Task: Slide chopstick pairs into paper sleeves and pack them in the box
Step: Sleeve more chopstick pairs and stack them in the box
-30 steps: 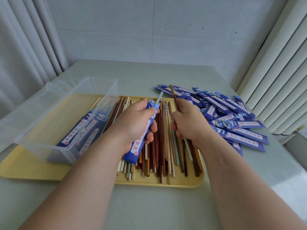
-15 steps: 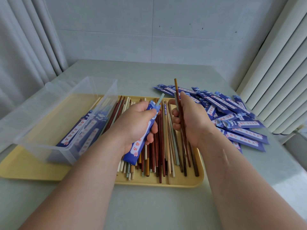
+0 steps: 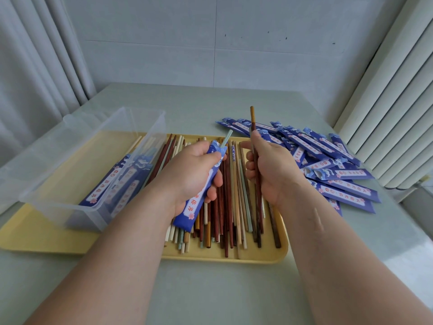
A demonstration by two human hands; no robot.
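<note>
Two hands are busy above the yellow tray (image 3: 257, 259), each closed around its own piece. The left hand (image 3: 194, 170) is wrapped round a blue paper sleeve (image 3: 199, 195), which runs from low near the wrist up and away, its open mouth at the thumb; a pale green chopstick (image 3: 225, 138) already pokes out of that mouth. The right hand (image 3: 269, 170) grips a dark brown chopstick (image 3: 252, 118) about its middle, held almost upright, the lighter tip pointing to the far wall. What matters next, I would judge, is that the sleeve's mouth lies just to the left of the brown stick and a little lower than its top, so the stick would have to tilt and line up with the sleeve's long axis before it could slide in beside the green one.

Loose chopsticks (image 3: 232, 207) lie lengthwise in the tray beneath. Empty sleeves (image 3: 328, 160) are heaped on the table to the right. A clear plastic box (image 3: 77, 207), left on the tray, holds filled sleeves.
</note>
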